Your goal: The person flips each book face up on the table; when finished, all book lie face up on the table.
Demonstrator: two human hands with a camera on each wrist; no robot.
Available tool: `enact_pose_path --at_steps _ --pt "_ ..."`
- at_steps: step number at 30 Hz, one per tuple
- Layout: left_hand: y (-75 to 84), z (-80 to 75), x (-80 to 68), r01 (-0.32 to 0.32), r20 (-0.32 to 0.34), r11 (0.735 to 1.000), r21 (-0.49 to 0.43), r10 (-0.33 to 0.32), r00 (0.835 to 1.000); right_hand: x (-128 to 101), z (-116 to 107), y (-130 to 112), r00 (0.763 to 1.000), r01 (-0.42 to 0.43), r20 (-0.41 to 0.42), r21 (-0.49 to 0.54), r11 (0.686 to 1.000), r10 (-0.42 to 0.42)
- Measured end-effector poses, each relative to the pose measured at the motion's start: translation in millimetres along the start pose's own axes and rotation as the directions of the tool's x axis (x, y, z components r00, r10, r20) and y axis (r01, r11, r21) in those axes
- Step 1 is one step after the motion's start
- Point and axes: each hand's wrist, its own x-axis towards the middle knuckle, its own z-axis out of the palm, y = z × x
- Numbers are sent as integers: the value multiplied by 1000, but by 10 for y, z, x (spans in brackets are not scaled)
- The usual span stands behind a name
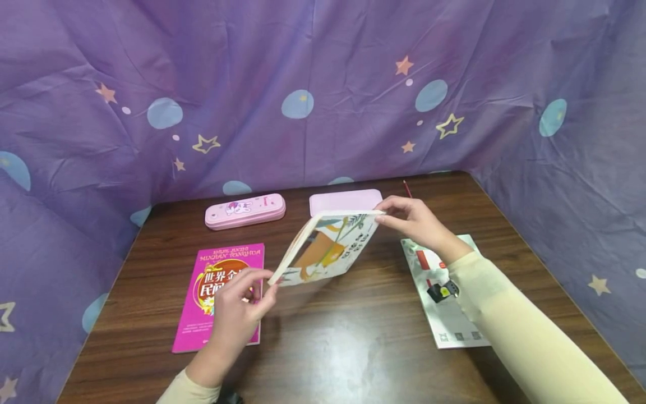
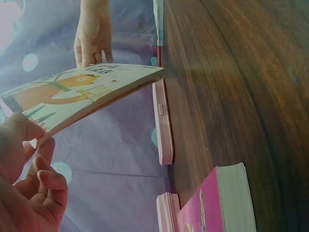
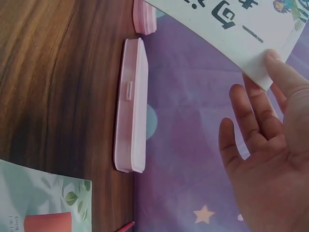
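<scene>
A picture-covered book [image 1: 330, 249] is held up tilted above the middle of the table, its white cover showing an orange and green drawing and dark lettering. My left hand [image 1: 244, 306] pinches its near left corner between thumb and fingers. At the far right corner, my right hand [image 1: 416, 224] pinches it with the thumb on the cover [image 3: 258, 72] and fingers behind. Below my left hand lies a magenta book [image 1: 189, 314], partly hidden by that hand. Under my right forearm rests a pale green-white book [image 1: 441, 314] with a red block on its cover.
On the wooden table [image 1: 323, 348], a pink pencil case [image 1: 245, 211] with a rabbit picture stands at the back left. A plain pink case [image 1: 345, 202] lies behind the held book, and a red pencil [image 1: 407, 189] is to its right. Purple cloth [image 1: 252, 67] hangs around the table.
</scene>
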Motion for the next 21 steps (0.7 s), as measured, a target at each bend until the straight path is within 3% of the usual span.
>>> enact_pose_path --at_steps 6,10,13,17,21 --pt "21 -1 20 -35 49 998 -43 37 998 1 11 -54 999 -48 -22 14 999 48" --pt "8 21 20 -60 84 998 -26 62 995 14 20 -44 999 -27 -25 14 1000 28" --pt "-13 38 -8 -21 102 1000 -13 23 995 11 24 -9 1000 -15 -5 24 1000 15" --pt "-36 48 -38 83 135 997 -12 -80 988 -13 16 53 998 -20 65 9 1000 20" --pt "-29 36 -43 218 208 976 15 -216 954 -37 -6 100 987 -48 149 -74 996 59"
